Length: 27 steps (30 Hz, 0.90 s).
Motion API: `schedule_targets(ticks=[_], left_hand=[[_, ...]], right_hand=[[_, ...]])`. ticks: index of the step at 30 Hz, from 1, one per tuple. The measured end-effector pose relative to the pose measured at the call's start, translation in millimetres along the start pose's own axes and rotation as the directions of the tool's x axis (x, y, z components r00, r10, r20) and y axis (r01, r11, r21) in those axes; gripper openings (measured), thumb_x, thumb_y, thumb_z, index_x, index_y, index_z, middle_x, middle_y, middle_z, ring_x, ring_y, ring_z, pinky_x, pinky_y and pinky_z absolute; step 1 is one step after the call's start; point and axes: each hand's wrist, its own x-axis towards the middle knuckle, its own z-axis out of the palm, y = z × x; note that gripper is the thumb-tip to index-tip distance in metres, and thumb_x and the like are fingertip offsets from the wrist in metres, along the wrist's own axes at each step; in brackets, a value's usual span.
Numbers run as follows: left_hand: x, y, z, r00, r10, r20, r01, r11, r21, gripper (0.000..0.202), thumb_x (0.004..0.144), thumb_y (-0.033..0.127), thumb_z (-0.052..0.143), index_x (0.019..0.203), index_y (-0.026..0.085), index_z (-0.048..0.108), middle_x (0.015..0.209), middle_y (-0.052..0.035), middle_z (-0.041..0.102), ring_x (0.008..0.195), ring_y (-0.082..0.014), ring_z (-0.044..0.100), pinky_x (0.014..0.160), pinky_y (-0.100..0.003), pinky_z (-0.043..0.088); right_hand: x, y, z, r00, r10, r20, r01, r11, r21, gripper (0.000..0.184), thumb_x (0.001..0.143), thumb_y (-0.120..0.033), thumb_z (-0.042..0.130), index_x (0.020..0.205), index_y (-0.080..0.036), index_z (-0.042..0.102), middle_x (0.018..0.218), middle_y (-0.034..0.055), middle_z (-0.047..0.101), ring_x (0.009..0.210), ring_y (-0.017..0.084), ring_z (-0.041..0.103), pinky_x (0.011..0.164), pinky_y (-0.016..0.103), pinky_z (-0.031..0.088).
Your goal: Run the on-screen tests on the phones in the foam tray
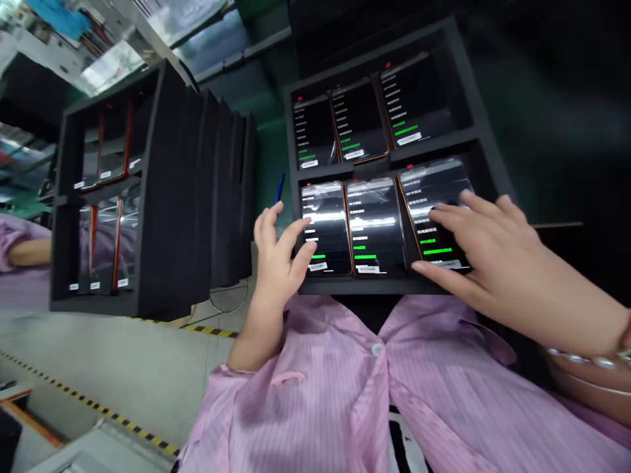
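Note:
A black foam tray (pixel 384 286) lies in front of me with two rows of smartphones, their screens lit with white and green text. My left hand (pixel 280 253) is at the tray's near left corner, fingers spread over the edge of the front-left smartphone (pixel 326 230). Above the front-right smartphone (pixel 428 197), my right hand (pixel 497 256) has its fingers apart, the fingertips over or on the screen; whether they touch, I cannot tell. Between these two sits the front-middle smartphone (pixel 375 226). In the back row are more phones, such as the back-right smartphone (pixel 419 98).
On the left stands a stack of black foam trays (pixel 197 197); the end one holds several dark-screened phones with orange edges. A blue pen (pixel 279 188) lies on the green table (pixel 269 141) between stack and tray. Another person's arm (pixel 29 252) shows at far left.

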Motion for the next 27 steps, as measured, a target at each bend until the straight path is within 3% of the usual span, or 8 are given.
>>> schedule_targets(ticks=[5, 9, 12, 15, 18, 20, 24, 27], left_hand=[[7.1, -13.0, 13.6, 0.997, 0.072, 0.007, -0.072, 0.994, 0.087, 0.054, 0.102, 0.066, 0.044, 0.128, 0.026, 0.07, 0.157, -0.0135, 0.039, 0.151, -0.0376, 0.026, 0.122, -0.06, 0.03], [15.7, -6.2, 2.6, 0.997, 0.079, 0.003, -0.079, 0.986, 0.146, 0.059, 0.098, 0.07, 0.049, 0.131, 0.025, 0.068, 0.159, -0.0152, 0.037, 0.152, -0.0398, 0.025, 0.122, -0.06, 0.029], [50.2, -6.0, -4.8, 0.986, 0.127, -0.112, -0.121, 0.991, 0.06, 0.068, 0.097, 0.073, 0.048, 0.138, 0.021, 0.061, 0.154, -0.0166, 0.043, 0.147, -0.0343, 0.035, 0.124, -0.052, 0.031], [110.5, -13.7, 0.5, 0.984, 0.101, -0.15, -0.103, 0.995, -0.009, 0.073, 0.097, 0.077, 0.042, 0.143, 0.021, 0.055, 0.152, -0.0164, 0.046, 0.146, -0.0312, 0.04, 0.125, -0.048, 0.03], [167.2, -23.9, 17.4, 0.99, 0.039, -0.138, -0.047, 0.997, -0.057, 0.072, 0.098, 0.075, 0.043, 0.148, 0.023, 0.049, 0.151, -0.0157, 0.048, 0.147, -0.03, 0.04, 0.125, -0.046, 0.029], [188.5, -28.5, 30.8, 0.991, -0.022, -0.13, 0.011, 0.996, -0.088, 0.07, 0.099, 0.071, 0.047, 0.148, 0.021, 0.047, 0.153, -0.017, 0.045, 0.148, -0.0311, 0.039, 0.124, -0.046, 0.031], [192.8, -29.8, 47.4, 0.981, -0.156, -0.114, 0.144, 0.984, -0.102, 0.068, 0.096, 0.061, 0.058, 0.146, 0.016, 0.048, 0.159, -0.0208, 0.037, 0.153, -0.0351, 0.033, 0.123, -0.049, 0.033], [187.7, -27.7, 46.8, 0.972, -0.221, -0.085, 0.212, 0.972, -0.101, 0.061, 0.096, 0.047, 0.062, 0.147, 0.018, 0.046, 0.161, -0.0173, 0.037, 0.149, -0.0328, 0.04, 0.118, -0.046, 0.041]], right_hand=[[10.3, 1.1, -16.0, 0.993, -0.005, -0.121, 0.017, 0.996, 0.092, 0.072, 0.102, -0.068, 0.043, 0.142, -0.009, 0.053, 0.146, 0.0256, 0.053, 0.147, 0.044, 0.038, 0.123, 0.066, 0.025], [27.7, 9.4, -25.0, 0.987, -0.03, -0.156, 0.045, 0.995, 0.091, 0.062, 0.102, -0.062, 0.048, 0.14, -0.013, 0.054, 0.143, 0.0225, 0.056, 0.146, 0.043, 0.041, 0.122, 0.066, 0.027], [63.9, 20.3, -30.6, 0.978, -0.107, -0.177, 0.124, 0.989, 0.084, 0.051, 0.102, -0.049, 0.051, 0.138, -0.013, 0.056, 0.142, 0.0196, 0.059, 0.142, 0.041, 0.046, 0.122, 0.065, 0.03], [123.4, 35.4, -31.3, 0.966, -0.149, -0.211, 0.175, 0.979, 0.109, 0.043, 0.1, -0.036, 0.05, 0.133, -0.011, 0.062, 0.133, 0.0184, 0.065, 0.131, 0.036, 0.058, 0.113, 0.056, 0.046], [181.4, 53.5, -18.9, 0.972, -0.026, -0.234, 0.06, 0.988, 0.142, 0.036, 0.095, -0.025, 0.048, 0.122, -0.012, 0.068, 0.12, 0.0155, 0.071, 0.114, 0.032, 0.066, 0.103, 0.049, 0.053], [204.9, 65.4, -5.1, 0.953, 0.071, -0.294, -0.026, 0.988, 0.154, 0.032, 0.091, -0.019, 0.046, 0.111, -0.015, 0.07, 0.11, 0.0127, 0.073, 0.105, 0.031, 0.068, 0.099, 0.049, 0.053], [214.5, 81.5, 16.6, 0.935, 0.146, -0.322, -0.097, 0.982, 0.164, 0.028, 0.086, -0.015, 0.044, 0.096, -0.018, 0.07, 0.102, 0.0111, 0.073, 0.101, 0.031, 0.067, 0.097, 0.05, 0.053], [211.7, 85.3, 20.2, 0.945, 0.203, -0.256, -0.166, 0.973, 0.157, 0.025, 0.084, -0.014, 0.048, 0.092, -0.019, 0.071, 0.095, 0.0114, 0.072, 0.098, 0.033, 0.067, 0.099, 0.053, 0.052]])
